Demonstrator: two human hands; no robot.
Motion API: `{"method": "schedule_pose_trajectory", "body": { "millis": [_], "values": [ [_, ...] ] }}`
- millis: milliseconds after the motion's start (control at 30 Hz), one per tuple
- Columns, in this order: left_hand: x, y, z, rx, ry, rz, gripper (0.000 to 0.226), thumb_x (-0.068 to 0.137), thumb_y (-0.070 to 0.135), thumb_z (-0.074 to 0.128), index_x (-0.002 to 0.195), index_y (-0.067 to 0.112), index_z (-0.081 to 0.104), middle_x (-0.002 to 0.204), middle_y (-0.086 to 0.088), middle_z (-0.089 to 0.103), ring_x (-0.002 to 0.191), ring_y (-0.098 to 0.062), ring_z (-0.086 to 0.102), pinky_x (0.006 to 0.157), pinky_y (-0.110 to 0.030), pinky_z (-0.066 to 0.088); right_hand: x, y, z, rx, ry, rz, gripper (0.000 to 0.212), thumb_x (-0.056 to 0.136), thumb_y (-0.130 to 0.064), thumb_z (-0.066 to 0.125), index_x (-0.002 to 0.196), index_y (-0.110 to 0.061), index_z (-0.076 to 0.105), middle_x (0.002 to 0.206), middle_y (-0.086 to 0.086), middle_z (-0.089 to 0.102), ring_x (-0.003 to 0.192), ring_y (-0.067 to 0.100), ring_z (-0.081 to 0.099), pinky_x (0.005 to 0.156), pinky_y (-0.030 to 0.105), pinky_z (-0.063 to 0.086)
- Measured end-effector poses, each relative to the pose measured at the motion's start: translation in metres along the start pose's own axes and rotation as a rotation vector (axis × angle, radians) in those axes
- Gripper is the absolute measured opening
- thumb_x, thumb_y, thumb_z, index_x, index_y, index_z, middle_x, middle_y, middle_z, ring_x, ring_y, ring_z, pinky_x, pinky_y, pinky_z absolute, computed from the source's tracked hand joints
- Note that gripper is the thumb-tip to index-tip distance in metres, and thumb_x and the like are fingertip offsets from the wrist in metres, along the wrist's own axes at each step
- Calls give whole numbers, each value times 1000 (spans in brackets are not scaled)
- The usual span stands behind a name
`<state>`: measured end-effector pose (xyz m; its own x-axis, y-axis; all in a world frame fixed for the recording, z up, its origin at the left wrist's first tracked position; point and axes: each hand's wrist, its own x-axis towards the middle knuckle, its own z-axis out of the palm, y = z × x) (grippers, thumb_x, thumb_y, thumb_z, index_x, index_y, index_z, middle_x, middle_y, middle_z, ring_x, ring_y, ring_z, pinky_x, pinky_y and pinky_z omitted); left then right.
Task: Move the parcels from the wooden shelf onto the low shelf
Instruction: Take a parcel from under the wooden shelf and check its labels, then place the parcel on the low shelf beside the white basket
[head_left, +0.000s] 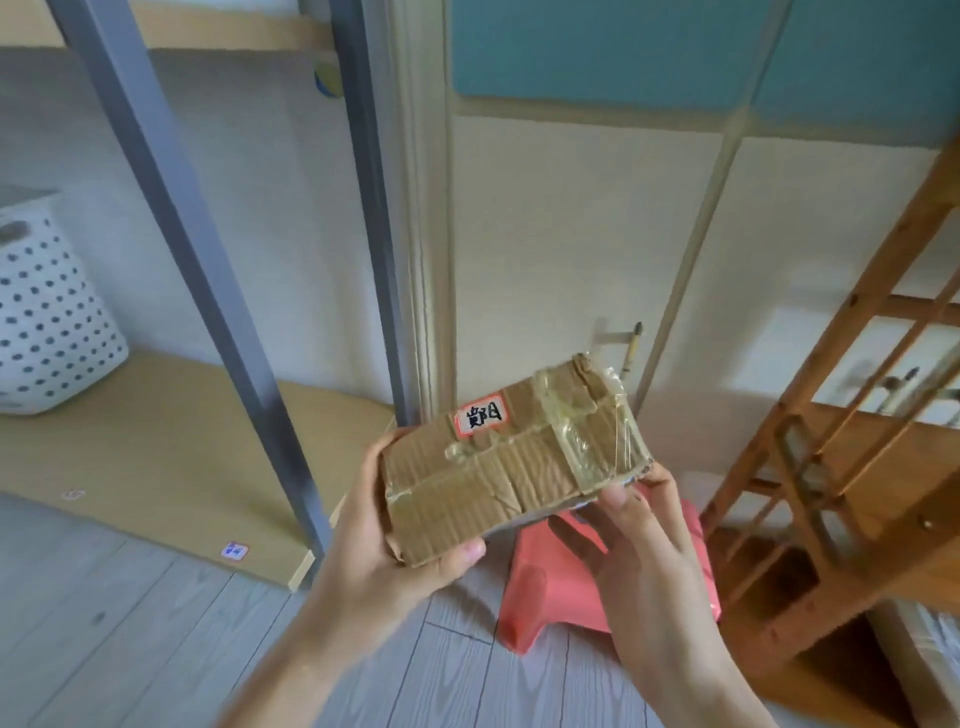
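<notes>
My left hand (400, 551) grips the near-left corner of the taped brown cardboard parcel (511, 462); my right hand (639, 540) supports its underside. Its long axis runs left-right. The low tan shelf board (171, 457) lies leftward, nearer my left hand.

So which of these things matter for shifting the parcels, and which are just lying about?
Part of the job:
cardboard parcel, held by left hand and right hand
wooden shelf
low shelf

Just lying about:
dotted white basket on the low shelf
pink stool
</notes>
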<state>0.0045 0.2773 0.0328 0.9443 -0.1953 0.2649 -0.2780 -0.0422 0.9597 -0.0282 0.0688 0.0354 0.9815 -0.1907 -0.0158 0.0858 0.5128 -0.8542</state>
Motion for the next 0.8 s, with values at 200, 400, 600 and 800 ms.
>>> {"method": "schedule_pose_trajectory", "body": {
  "millis": [200,400,600,800],
  "values": [
    [2,20,-66,188,105,-13,91,55,2,96,126,39,54,118,16,69,109,-4,68,80,-14,56,33,27,28,-170,-242,77,61,62,2,81,115,4,52,98,14,74,97,35,71,81,41,56],
    [-29,41,-144,226,249,-42,77,68,8,91,112,61,58,100,27,70,87,8,67,71,-10,56,49,73,91,-264,-493,29,52,64,5,82,101,-2,47,90,29,65,77,25,62,64,23,52],
    [-63,27,-234,101,528,-171,28,90,24,72,115,32,63,86,-6,65,66,-12,65,62,-45,66,33,148,188,-286,-578,-3,50,79,15,71,106,-15,42,88,-9,71,72,7,67,62,19,54],
    [-47,-5,-316,-72,665,-305,21,104,26,45,116,18,60,70,7,66,53,-6,63,47,-39,62,41,199,280,-332,-388,15,63,75,-19,87,123,-39,52,103,4,64,83,17,69,70,34,59]
  ]
}}
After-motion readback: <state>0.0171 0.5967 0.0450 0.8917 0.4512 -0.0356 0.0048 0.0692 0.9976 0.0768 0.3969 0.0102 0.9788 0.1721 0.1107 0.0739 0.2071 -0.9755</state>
